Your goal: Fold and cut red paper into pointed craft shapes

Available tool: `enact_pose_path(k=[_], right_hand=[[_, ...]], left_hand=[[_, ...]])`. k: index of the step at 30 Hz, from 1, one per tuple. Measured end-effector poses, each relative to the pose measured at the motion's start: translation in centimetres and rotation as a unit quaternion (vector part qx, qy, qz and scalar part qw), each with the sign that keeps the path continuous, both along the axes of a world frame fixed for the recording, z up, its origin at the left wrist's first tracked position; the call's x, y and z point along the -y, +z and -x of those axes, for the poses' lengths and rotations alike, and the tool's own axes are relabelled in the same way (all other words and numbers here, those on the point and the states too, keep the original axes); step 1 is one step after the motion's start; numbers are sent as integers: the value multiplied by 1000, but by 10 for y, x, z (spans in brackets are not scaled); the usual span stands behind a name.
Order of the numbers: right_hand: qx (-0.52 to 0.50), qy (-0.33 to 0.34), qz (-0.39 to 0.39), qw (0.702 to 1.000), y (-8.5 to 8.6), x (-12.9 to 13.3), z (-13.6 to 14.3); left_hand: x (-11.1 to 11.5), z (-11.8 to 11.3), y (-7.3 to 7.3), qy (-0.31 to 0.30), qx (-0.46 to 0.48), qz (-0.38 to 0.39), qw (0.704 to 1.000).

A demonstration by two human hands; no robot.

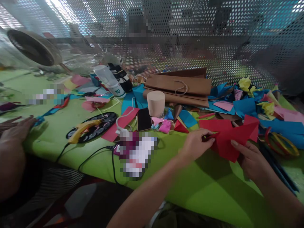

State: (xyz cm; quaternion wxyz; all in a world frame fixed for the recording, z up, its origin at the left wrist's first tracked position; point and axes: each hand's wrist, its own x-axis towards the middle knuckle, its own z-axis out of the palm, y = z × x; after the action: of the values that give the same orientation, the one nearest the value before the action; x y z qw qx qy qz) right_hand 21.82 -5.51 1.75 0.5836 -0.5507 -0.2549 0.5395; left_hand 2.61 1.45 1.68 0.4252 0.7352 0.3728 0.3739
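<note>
A folded sheet of red paper (229,139) is held up over the right part of the green table. My left hand (196,142) pinches its left corner between thumb and fingers. Farther right, my right hand (248,155) grips the lower right edge, thumb on the near face and fingers partly hidden behind. More red paper (251,126) shows behind the held piece. Both hands are raised a little above the green tabletop (190,190), where a shadow falls.
A yellow glue gun (82,129) lies on a black round tray (110,120) at left. Phones, cables, a beige cup (156,103), brown paper (178,87) and blue scraps (244,107) spread across the table. Another person's arm (11,152) rests at far left.
</note>
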Motion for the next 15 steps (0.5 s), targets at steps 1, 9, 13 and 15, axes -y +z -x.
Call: enact_pose_path(k=[1, 9, 13, 15], right_hand=[[-2, -15, 3, 1000, -1, 0, 0], [-18, -6, 0, 1000, -7, 1, -4], [-11, 9, 1, 1000, -7, 2, -4], [1, 14, -5, 1000, -8, 2, -3]], left_hand=[[0, 0, 0, 1, 4, -1, 1000], [1, 1, 2, 16, 1, -16, 1000], [3, 0, 2, 17, -20, -38, 999], [4, 0, 1, 16, -29, -53, 998]])
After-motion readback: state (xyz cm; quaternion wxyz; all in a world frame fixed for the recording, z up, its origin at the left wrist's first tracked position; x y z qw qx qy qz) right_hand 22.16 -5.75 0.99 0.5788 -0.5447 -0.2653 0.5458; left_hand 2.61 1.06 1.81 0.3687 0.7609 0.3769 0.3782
